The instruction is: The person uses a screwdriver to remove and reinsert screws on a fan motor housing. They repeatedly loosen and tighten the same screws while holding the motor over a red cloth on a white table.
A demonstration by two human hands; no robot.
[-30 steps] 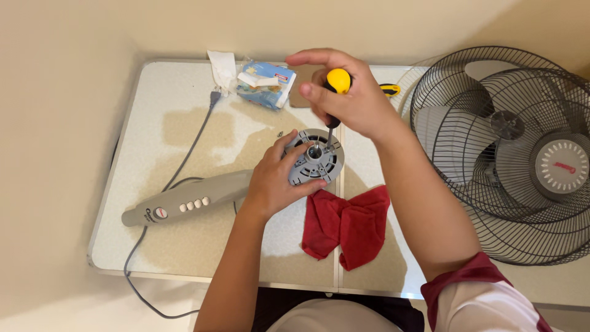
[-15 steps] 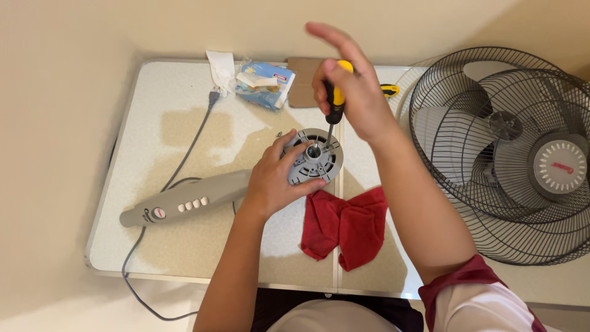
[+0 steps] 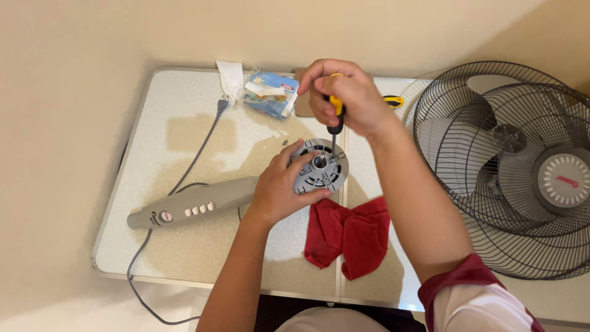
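Standing upright on the grey round motor housing [image 3: 321,167], the screwdriver [image 3: 335,120] has a yellow and black handle and a thin shaft whose tip meets the housing near its centre hub. The housing lies near the middle of the white folding table [image 3: 178,129], at the head of a long grey fan stem [image 3: 190,209] that carries a row of white buttons and a round red mark.

The right hand [image 3: 344,98] is clenched around the screwdriver handle from above, fingers wrapped over its top. The left hand [image 3: 279,190] grasps the housing at its left rim, thumb reaching along the upper edge and fingers curled against the lower side.

A crumpled red cloth [image 3: 347,237] lies on the table just below the housing, touching or nearly touching it. A grey power cord [image 3: 196,157] runs from the stem up to a plug near the far edge and also trails off the near edge. At the far edge sit a folded white paper [image 3: 232,77] and a clear bag with blue and white contents [image 3: 270,93]. A yellow and black tool [image 3: 393,101] shows partly behind the right wrist. To the right, a black wire fan guard [image 3: 522,178] with white blades rests beside the table.
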